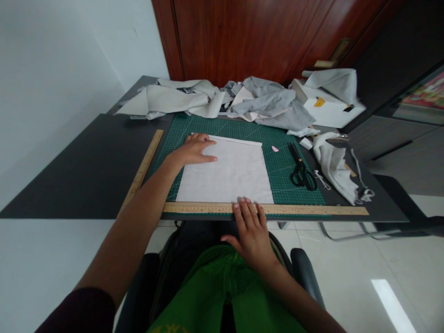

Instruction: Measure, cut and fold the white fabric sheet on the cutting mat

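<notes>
A pale piece of cloth lies flat on the green cutting mat, with a narrow folded strip along its far edge. My left hand rests on the cloth's far left corner, fingers spread. Across the cloth's near edge runs a long wooden ruler. My right hand lies on that ruler near its middle, fingers stretched out and the thumb apart. A second wooden ruler lies slanted at the mat's left side, partly behind my left forearm.
Black scissors and a small pink scrap lie right of the cloth. Crumpled grey fabric and pale fabric line the back. A white box stands at the back right; a ragged cloth scrap lies in front of it.
</notes>
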